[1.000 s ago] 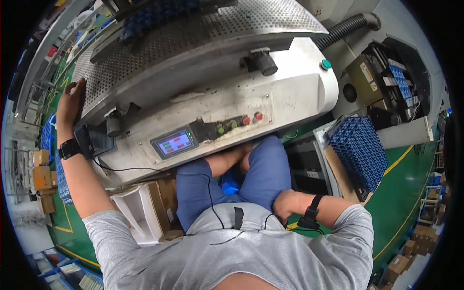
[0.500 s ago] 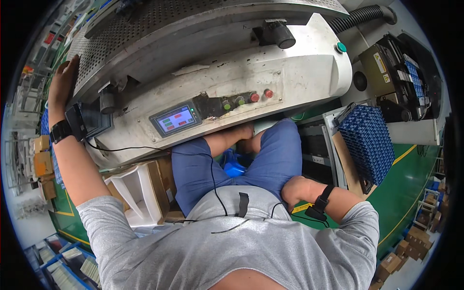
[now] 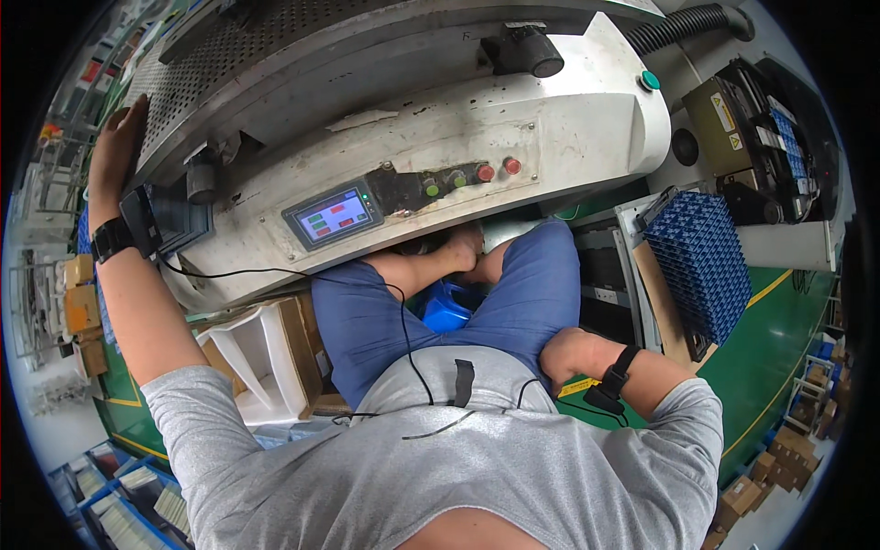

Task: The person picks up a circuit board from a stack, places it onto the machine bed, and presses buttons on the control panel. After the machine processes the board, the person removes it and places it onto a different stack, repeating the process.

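My left hand (image 3: 116, 151) reaches far left and lies along the end of the perforated metal bed (image 3: 174, 115) of a white machine. Its fingers are stretched out, and nothing shows in them. Next to that wrist is a stack of dark flat trays (image 3: 183, 225). My right hand (image 3: 568, 356) rests against my right thigh near the hip, bent at the wrist, with its fingers hidden. A lit touch screen (image 3: 332, 218), green buttons (image 3: 431, 187) and red buttons (image 3: 485, 172) sit on the machine's front panel, apart from both hands.
On the right stands a stack of blue lattice trays (image 3: 698, 266). A brown box (image 3: 298, 353) with white foam (image 3: 261, 357) is beside my left leg. Thin black cable (image 3: 247, 273) runs from my left wrist to my waist. Two dark cylinders (image 3: 202, 179) jut from the machine front.
My left thigh has swung a little outward to the left, and the view has shifted slightly. Both hands keep nearly the same places.
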The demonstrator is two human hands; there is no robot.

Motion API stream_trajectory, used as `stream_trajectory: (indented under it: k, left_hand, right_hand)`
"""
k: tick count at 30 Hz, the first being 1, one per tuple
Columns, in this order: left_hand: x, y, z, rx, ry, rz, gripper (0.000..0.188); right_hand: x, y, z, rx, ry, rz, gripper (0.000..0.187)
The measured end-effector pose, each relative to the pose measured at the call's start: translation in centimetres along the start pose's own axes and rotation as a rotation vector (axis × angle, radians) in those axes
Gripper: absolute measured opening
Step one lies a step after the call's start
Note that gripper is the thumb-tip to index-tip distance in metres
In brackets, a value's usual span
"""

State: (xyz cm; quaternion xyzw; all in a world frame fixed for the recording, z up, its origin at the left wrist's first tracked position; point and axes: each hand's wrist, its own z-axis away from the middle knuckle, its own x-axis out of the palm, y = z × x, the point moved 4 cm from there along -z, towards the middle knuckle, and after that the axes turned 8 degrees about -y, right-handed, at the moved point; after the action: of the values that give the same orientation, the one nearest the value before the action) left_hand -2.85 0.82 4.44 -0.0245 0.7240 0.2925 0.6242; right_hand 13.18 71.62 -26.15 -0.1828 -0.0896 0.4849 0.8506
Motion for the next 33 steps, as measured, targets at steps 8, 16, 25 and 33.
stream_trajectory:
  k: [8, 16, 25, 33]
  left_hand:
    - [0.2, 0.9, 0.8, 0.054, 0.045, 0.028, 0.062]
    - [0.4, 0.1, 0.4, 0.161, 0.033, 0.129, 0.057]
    - [0.2, -0.7, -0.1, 0.215, 0.052, -0.026, 0.063]
    - [0.2, 0.6, 0.8, 0.145, 0.071, 0.028, 0.063]
  right_hand:
    - [0.0, 0.2, -0.8, 0.025, -0.045, -0.015, 0.046]
    - [0.0, 0.3, -1.2, 0.039, -0.088, -0.010, 0.049]
    - [0.2, 0.4, -1.1, 0.020, -0.076, -0.023, 0.048]
    - [0.3, 0.4, -1.6, 0.039, -0.092, -0.024, 0.047]
